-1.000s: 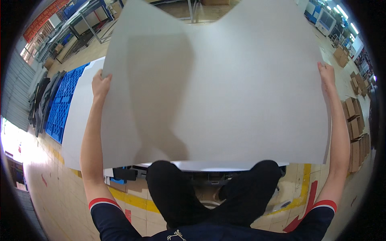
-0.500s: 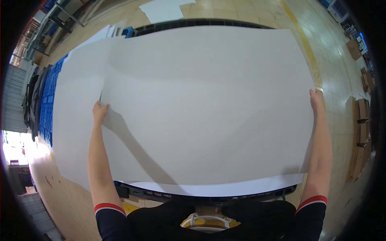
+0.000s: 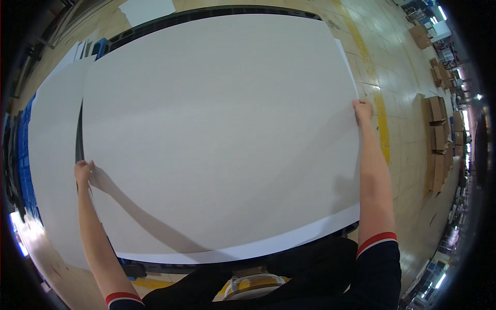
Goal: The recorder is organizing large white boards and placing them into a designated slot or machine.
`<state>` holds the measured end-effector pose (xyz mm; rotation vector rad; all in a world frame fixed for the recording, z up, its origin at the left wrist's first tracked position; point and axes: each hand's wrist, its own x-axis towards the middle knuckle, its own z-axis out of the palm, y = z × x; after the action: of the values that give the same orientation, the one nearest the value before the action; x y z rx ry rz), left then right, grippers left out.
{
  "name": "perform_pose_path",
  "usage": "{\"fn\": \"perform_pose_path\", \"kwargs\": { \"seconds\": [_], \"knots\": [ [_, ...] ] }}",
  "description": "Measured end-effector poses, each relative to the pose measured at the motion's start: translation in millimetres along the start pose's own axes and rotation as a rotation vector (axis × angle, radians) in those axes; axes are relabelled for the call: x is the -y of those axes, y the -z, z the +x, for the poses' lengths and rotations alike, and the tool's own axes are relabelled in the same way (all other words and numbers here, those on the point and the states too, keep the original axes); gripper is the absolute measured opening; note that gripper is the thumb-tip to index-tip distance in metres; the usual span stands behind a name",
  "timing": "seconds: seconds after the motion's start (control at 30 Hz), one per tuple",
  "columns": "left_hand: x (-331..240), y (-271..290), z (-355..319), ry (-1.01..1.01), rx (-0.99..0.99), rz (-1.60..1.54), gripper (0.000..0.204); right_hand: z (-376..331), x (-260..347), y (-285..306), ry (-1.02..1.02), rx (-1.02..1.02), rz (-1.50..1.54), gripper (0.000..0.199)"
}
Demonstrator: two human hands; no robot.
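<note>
A large light-grey sheet (image 3: 222, 119), perhaps paperboard, stretches across the space before me. My left hand (image 3: 83, 171) pinches its left edge, thumb on top and fingers curled out of sight. The opposite edge is held in my closed right hand (image 3: 364, 110), farther from me. Beneath, a whiter sheet (image 3: 227, 252) shows along the near side and as a sliver by my right hand. Another pale sheet or stack (image 3: 54, 155) lies to the left, parted from the held sheet by a narrow dark gap beside my left hand.
A black pallet (image 3: 206, 11) shows beyond the sheets' far edge, with a blue piece (image 3: 99, 47) at its left corner. Blue pallets (image 3: 24, 160) stand far left. A loose white sheet (image 3: 147, 11) lies on the floor ahead. Cardboard pieces (image 3: 438, 139) stand right, past a yellow floor line (image 3: 381, 116).
The view has swung to the right. My left hand has come nearer to me along with the sheet's left edge, and the dark gap beside it has widened. Both hands keep their hold.
</note>
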<state>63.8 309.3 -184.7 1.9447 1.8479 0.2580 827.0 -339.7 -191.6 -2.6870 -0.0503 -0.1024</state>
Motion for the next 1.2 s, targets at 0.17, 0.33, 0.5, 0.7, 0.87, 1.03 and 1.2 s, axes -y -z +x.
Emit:
{"fn": "perform_pose_path", "kwargs": {
  "seconds": [0.17, 0.33, 0.5, 0.7, 0.87, 1.03, 1.2],
  "knots": [
    [3, -9, 0, 0.026, -0.055, 0.029, 0.048, -14, 14, 3, 0.023, -0.053, -0.076, 0.044],
    [18, -8, 0, -0.007, -0.121, 0.087, 0.05, -23, 37, 5, -0.013, 0.011, -0.164, 0.039],
    [-6, -29, -9, -0.03, -0.109, 0.087, 0.049, -28, 40, 16, -0.06, -0.037, -0.232, 0.033],
    [38, 20, 34, -0.051, 0.046, 0.067, 0.049, -30, 51, 17, 0.131, 0.284, -0.217, 0.043],
    [20, -9, 22, 0.028, -0.166, 0.248, 0.075, -45, -7, 60, 0.111, 0.166, -0.117, 0.051],
    [72, 41, -39, -0.163, -0.163, 0.196, 0.08, -120, -88, 131, 0.071, 0.314, -0.018, 0.039],
    [89, 41, -197, -0.24, -0.087, 0.154, 0.06, -176, -166, 164, 0.014, 0.327, -0.031, 0.037]
  ]
}}
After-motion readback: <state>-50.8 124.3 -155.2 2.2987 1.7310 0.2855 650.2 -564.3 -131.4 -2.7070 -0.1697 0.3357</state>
